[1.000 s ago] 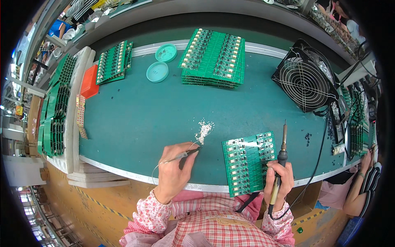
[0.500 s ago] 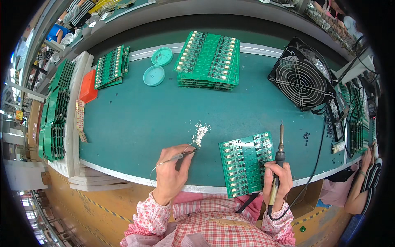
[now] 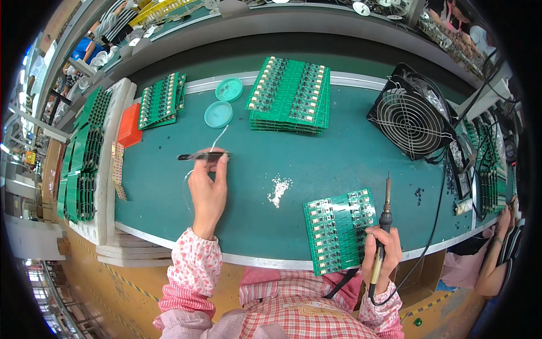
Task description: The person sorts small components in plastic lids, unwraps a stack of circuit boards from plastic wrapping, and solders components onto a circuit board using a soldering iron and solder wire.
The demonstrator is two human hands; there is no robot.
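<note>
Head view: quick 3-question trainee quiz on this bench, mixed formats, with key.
1. True or false: the right hand holds the soldering iron with its tip pointing away from the person.
2. What lies on the mat between the two hands? A) white crumbs B) an orange block C) a round lid
3. Fill in: the left hand holds a dark ___ with thin solder wire at it.

Key: 1 true. 2 A, the white crumbs; the orange block and teal lids sit farther off. 3 tweezers.
</note>
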